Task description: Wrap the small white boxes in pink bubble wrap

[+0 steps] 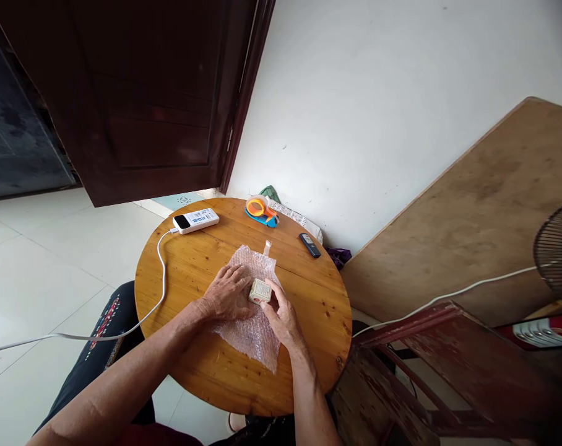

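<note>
A sheet of bubble wrap [253,337] lies spread on the round wooden table [202,365]. Near its middle sits a small cream-coloured box [260,290] with printing on its top and sides. My right hand [283,316] grips the box from the right, thumb at the front and fingers at the far side. Spread flat, my left hand [228,294] presses on the bubble wrap just left of the box. A short piece of clear tape [267,248] sticks out from the far edge of the wrap.
At the table's far edge stands an orange and blue tape dispenser [262,212]. A dark remote control [309,245] lies to its right. On the left a white power bank [196,220] has a white cable [163,272] running off the table. A wooden chair [424,371] stands at the right.
</note>
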Motion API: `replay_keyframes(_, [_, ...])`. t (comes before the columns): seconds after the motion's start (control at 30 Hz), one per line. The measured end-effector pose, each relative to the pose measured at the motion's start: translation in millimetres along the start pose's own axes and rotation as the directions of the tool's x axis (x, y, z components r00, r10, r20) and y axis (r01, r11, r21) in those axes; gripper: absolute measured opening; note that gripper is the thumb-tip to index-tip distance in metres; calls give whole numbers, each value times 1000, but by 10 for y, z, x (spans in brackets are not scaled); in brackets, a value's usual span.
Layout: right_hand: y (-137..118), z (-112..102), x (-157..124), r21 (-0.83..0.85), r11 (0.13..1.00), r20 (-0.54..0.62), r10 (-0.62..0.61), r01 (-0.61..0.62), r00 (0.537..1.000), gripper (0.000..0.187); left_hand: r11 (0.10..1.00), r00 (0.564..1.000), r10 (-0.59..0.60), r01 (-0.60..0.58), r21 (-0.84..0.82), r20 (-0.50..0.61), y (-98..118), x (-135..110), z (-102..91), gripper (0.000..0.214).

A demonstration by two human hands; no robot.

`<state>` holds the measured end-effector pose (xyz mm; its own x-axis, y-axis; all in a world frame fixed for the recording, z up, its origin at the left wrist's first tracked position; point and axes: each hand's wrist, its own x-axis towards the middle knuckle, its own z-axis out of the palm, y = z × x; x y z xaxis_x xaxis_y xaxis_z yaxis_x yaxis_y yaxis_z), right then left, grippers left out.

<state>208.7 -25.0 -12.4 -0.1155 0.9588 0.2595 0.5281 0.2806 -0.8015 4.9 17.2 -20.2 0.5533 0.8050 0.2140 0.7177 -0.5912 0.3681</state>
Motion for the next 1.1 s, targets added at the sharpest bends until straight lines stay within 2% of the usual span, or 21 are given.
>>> replay_keyframes(0.83, [0, 7, 4, 5, 1000, 19, 31, -31, 999, 54, 999, 1000, 2, -3, 40, 23, -5, 2, -17, 87])
replay_keyframes(1.1, [-26, 7, -4, -25, 999, 32, 45, -44, 998, 54, 1000, 1000, 9, -9, 17, -1, -7, -2, -11, 87])
